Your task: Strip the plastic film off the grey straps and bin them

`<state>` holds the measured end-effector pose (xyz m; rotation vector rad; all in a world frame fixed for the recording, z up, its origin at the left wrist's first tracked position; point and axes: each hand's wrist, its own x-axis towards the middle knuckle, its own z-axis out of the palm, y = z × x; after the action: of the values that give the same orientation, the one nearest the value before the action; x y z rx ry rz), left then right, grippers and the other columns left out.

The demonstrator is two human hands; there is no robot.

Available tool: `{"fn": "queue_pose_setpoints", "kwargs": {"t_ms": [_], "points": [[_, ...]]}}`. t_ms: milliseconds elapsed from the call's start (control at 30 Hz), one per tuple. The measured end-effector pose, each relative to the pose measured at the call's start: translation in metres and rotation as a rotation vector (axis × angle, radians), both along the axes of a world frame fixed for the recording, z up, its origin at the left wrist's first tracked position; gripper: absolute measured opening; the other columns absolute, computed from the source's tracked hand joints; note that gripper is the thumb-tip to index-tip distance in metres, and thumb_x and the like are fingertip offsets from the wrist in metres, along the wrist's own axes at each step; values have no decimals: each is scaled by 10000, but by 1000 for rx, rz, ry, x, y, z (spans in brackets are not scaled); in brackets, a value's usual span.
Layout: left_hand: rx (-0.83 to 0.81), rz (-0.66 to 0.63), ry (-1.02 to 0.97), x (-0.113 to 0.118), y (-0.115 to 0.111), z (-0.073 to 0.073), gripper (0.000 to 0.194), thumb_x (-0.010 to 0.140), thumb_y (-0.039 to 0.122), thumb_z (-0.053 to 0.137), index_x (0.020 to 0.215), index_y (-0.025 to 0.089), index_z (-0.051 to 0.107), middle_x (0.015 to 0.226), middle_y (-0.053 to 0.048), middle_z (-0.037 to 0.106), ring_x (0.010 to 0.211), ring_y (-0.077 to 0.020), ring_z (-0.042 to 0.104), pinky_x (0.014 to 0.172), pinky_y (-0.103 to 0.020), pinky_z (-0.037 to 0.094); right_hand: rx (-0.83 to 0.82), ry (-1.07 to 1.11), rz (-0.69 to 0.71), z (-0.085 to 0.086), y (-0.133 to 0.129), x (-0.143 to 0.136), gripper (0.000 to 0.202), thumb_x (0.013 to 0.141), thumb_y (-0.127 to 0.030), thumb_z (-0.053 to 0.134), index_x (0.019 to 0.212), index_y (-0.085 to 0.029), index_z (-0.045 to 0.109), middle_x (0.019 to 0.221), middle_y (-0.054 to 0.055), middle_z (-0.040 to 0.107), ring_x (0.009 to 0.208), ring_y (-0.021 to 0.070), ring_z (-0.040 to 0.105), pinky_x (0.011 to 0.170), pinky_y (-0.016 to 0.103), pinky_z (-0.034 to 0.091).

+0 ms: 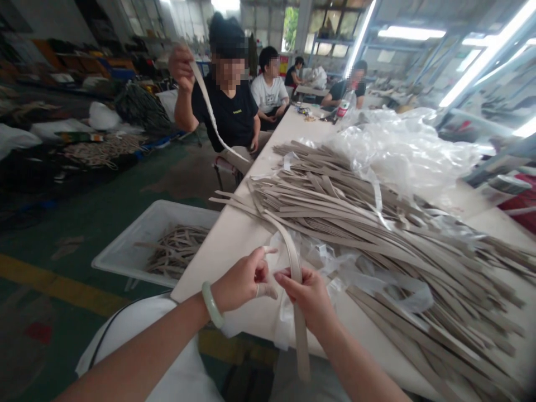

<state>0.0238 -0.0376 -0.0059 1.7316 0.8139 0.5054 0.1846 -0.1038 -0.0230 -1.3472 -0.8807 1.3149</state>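
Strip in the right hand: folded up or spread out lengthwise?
Spread out lengthwise: the strip runs in one long curve through the right hand, its near end hanging below; no fold shows.

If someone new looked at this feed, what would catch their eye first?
Probably the big heap of beige strips spread over the pale table, with crumpled clear plastic beyond it. Next, in the foreground, the right hand pinches one curved strip, while the left hand, a pale green bangle on its wrist, is open beside it. Past the table's left edge, a seated co-worker holds up a whitish strip.
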Motion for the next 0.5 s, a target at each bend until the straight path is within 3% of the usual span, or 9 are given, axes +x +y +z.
{"fn": "queue_pose_setpoints", "kwargs": {"t_ms": [133, 267, 400, 467, 500], "points": [[-184, 39, -164, 8, 5, -9, 378, 733, 384, 712, 975, 98, 659, 845, -70, 667, 798, -173, 608, 722, -268, 464, 11, -70, -15, -1, 1, -2, 308, 664, -423, 758, 651, -133, 654, 433, -66, 407, 426, 60, 300, 427, 217, 202], [-168, 195, -114, 13, 8, -4, 308, 697, 394, 739, 717, 90, 702, 712, -77, 689, 704, -178, 614, 680, -271, 467, -61, 56, -11, -3, -2, 7, 266, 696, -379, 736, 785, -135, 678, 472, -70, 423, 429, 49, 311, 412, 185, 213], [-166, 222, -103, 6, 7, 3, 313, 635, 380, 790, 704, 92, 689, 675, -63, 682, 631, -158, 596, 613, -254, 458, -265, 547, 409, -3, -17, 30, 261, 731, -406, 643, 677, -152, 630, 473, -58, 431, 332, 37, 241, 318, 184, 137], [-176, 205, -133, 3, 5, 6, 322, 626, 387, 799, 689, 99, 671, 661, -52, 671, 623, -149, 591, 607, -246, 462, -204, 588, 543, -1, -25, 39, 326, 762, -424, 608, 590, -146, 609, 453, -23, 460, 334, 55, 303, 308, 185, 151], [-174, 189, -145, 1, 4, 6, 325, 630, 394, 798, 680, 102, 663, 654, -48, 664, 622, -146, 589, 609, -243, 464, -144, 539, 540, 2, -28, 41, 373, 794, -435, 587, 563, -142, 606, 447, -7, 469, 349, 61, 334, 313, 181, 168]]}}
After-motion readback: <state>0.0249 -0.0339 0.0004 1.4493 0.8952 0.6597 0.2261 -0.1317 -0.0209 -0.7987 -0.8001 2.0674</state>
